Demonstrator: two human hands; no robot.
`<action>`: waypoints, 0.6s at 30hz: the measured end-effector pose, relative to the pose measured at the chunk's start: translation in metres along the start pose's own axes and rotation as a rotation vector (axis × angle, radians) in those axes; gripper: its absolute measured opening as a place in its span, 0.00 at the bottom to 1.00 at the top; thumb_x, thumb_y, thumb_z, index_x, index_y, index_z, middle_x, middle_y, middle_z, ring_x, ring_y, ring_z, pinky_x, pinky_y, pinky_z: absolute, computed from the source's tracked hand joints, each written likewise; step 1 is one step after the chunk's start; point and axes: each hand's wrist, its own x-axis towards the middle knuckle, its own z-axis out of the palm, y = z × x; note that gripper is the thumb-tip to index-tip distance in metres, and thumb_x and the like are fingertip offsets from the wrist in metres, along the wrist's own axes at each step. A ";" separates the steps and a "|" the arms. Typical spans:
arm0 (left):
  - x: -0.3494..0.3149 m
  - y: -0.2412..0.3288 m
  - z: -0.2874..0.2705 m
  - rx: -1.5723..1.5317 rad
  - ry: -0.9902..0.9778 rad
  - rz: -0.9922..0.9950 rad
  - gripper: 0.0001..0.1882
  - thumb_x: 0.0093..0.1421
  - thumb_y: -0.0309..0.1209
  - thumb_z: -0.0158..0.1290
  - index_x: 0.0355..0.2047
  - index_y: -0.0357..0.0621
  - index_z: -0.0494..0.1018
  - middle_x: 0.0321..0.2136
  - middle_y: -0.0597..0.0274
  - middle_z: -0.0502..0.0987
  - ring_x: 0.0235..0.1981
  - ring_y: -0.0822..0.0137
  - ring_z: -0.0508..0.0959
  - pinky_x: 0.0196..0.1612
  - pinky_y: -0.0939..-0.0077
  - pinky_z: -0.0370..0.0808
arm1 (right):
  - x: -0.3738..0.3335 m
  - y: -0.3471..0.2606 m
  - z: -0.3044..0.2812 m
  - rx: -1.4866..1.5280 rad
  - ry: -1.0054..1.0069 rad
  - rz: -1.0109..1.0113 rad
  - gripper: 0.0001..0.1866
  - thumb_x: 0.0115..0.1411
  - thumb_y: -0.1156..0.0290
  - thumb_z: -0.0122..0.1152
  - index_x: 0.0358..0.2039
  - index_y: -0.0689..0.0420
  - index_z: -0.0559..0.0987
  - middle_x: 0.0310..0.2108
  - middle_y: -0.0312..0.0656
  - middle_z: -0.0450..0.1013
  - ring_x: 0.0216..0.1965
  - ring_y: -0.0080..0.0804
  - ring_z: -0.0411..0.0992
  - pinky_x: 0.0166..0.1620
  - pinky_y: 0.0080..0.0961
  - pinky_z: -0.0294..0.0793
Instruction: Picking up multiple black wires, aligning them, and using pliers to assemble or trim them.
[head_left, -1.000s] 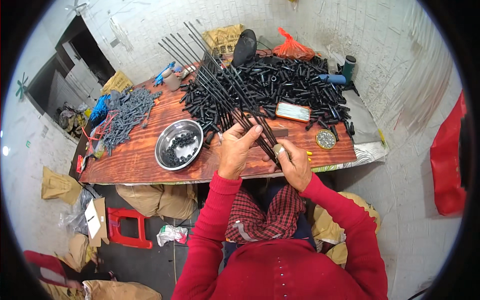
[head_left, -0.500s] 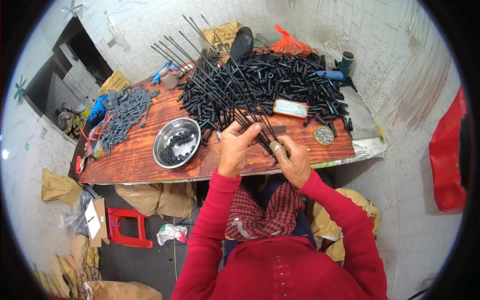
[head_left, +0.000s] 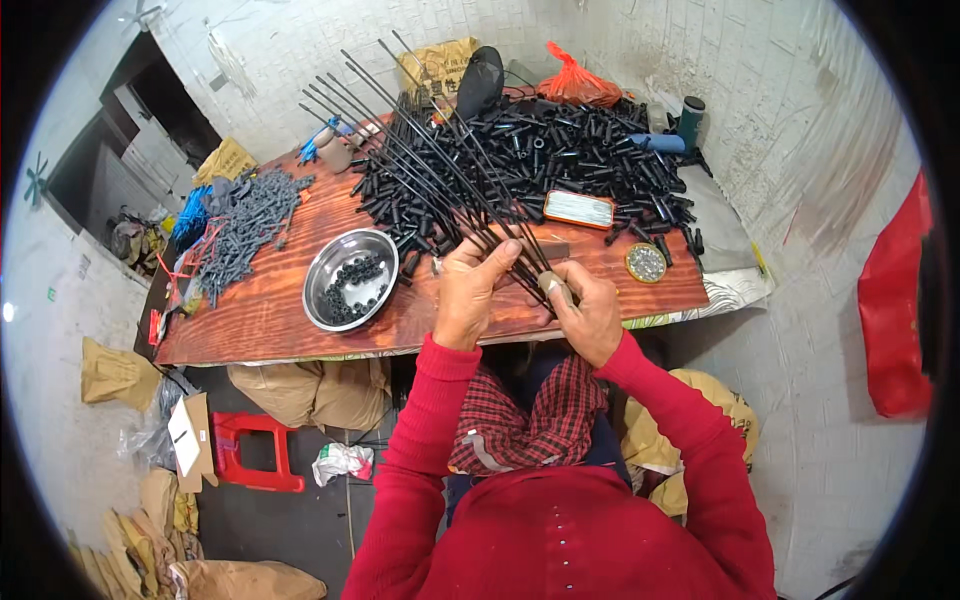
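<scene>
My left hand (head_left: pixel 468 292) is closed round a bundle of long thin black rods (head_left: pixel 400 157), which fan out up and to the left over the table. Just right of it, my right hand (head_left: pixel 588 312) grips the lower ends of the rods, with tan wrapping on its thumb (head_left: pixel 556 287). The far tips of the rods hang above a large heap of black tubular parts (head_left: pixel 560 150). Left of my hands stands a steel bowl (head_left: pixel 318 312) with small black rings in it. Fingers partly hide the rods' lower ends.
The wooden table (head_left: pixel 250 335) also bears a pile of grey parts (head_left: pixel 250 220), an orange-rimmed tin (head_left: pixel 578 209) of thin pale pieces, a round tin (head_left: pixel 646 263) of small metal pieces, a red bag (head_left: pixel 578 82) and a dark green flask (head_left: pixel 691 122). A red stool (head_left: pixel 225 455) lies on the floor.
The rods have shifted slightly and their tips are spread a little differently. Both hands keep hold of them at nearly the same place.
</scene>
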 end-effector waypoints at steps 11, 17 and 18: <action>-0.002 0.002 0.007 -0.005 -0.002 -0.002 0.13 0.63 0.27 0.59 0.48 0.39 0.77 0.38 0.68 0.80 0.34 0.79 0.78 0.39 0.84 0.77 | -0.001 -0.001 0.001 0.048 0.028 0.082 0.07 0.67 0.78 0.49 0.43 0.67 0.74 0.28 0.43 0.80 0.19 0.18 0.72 0.23 0.17 0.72; -0.006 0.015 0.013 0.050 0.035 0.003 0.14 0.64 0.30 0.57 0.48 0.37 0.76 0.37 0.63 0.81 0.35 0.72 0.81 0.38 0.78 0.80 | -0.003 0.001 0.001 0.027 0.053 0.090 0.06 0.65 0.80 0.53 0.41 0.66 0.74 0.27 0.43 0.80 0.19 0.17 0.71 0.22 0.16 0.70; -0.006 0.019 0.011 0.048 0.035 0.003 0.14 0.64 0.30 0.57 0.48 0.37 0.76 0.37 0.63 0.81 0.35 0.72 0.81 0.38 0.78 0.80 | -0.004 0.001 0.000 0.019 0.070 0.074 0.05 0.64 0.79 0.55 0.40 0.65 0.75 0.26 0.43 0.80 0.18 0.17 0.72 0.21 0.17 0.70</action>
